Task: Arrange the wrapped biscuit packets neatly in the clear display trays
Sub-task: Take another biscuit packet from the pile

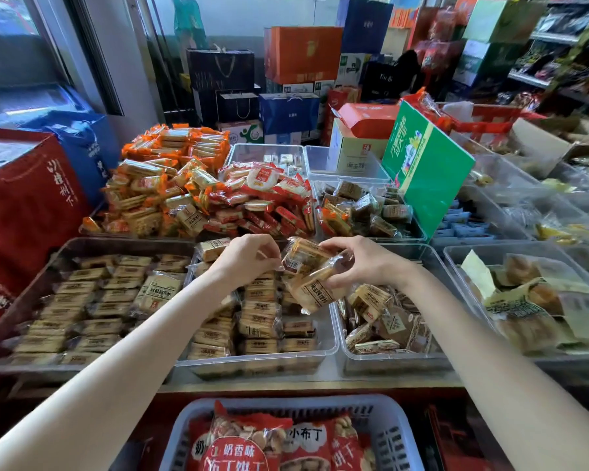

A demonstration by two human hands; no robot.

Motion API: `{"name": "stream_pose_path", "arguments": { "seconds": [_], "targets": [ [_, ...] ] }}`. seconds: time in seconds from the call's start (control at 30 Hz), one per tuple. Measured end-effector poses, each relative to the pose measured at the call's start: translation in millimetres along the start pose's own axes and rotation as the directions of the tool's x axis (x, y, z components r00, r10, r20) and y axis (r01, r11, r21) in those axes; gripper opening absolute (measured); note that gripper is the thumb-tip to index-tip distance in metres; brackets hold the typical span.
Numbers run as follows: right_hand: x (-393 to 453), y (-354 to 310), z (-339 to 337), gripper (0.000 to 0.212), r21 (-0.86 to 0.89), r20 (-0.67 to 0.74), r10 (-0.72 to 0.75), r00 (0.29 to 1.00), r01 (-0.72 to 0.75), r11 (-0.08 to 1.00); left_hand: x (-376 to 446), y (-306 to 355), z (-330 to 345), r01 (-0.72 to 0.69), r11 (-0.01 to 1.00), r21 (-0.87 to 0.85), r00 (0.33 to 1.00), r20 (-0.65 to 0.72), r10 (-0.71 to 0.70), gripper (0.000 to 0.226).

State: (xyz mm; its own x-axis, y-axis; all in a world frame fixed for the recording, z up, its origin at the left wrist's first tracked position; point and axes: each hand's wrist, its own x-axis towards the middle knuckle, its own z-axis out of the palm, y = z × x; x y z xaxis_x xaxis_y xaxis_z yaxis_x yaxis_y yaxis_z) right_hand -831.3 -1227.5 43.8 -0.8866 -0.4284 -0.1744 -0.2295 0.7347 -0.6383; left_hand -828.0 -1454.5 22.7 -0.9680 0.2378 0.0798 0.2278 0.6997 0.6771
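We see our right hand [356, 261] gripping a loose bundle of biscuit packets [312, 273] above the middle clear tray [327, 346]. Our left hand [249, 256] is curled, pinching at the bundle's edge. The wrappers look slippery, so a packet could slide out and knock the neat rows [259, 321] below askew.

Basket [393, 433]: grey-blue, slotted, near edge, holding red snack bags [252, 447].
Green box [422, 164]: tilted, far right.
Orange carton [303, 54]: stacked, rear.
Red bag [24, 205]: left.
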Motion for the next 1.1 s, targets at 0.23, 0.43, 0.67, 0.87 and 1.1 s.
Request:
{"name": "stream_pose_path", "arguments": {
  "seconds": [0.23, 0.43, 0.67, 0.87, 1.1],
  "targets": [
    [-2, 1, -2, 0.071, 0.038, 0.008, 0.008, 1.0, -0.009, 0.999, 8, 22, -2, -0.001, 0.975, -0.22, 0.991, -0.134, -0.029, 0.006],
    [-2, 0, -6, 0.067, 0.173, 0.039, -0.001, 0.999, -0.006, 0.985, 8, 24, -5, -0.055, 0.959, -0.279, 0.998, -0.038, 0.046, 0.013],
    [1, -13, -16, 0.068, -0.003, 0.028, -0.025, 0.999, 0.025, 1.0, 12, 35, -11, 0.012, 0.988, -0.152, 0.992, -0.12, -0.03, 0.018],
    [1, -16, -20, 0.068, -0.118, -0.009, -0.061, 0.998, 0.06, 0.991, 9, 38, -12, -0.075, 0.996, 0.048, 0.989, -0.122, 0.08, 0.02],
    [-2, -9, -24, 0.066, 0.175, -0.108, -0.067, 0.992, 0.086, 0.981, 11, 19, -16, -0.047, 0.998, -0.03, 0.996, -0.077, 0.045, 0.012]
  ]
}}
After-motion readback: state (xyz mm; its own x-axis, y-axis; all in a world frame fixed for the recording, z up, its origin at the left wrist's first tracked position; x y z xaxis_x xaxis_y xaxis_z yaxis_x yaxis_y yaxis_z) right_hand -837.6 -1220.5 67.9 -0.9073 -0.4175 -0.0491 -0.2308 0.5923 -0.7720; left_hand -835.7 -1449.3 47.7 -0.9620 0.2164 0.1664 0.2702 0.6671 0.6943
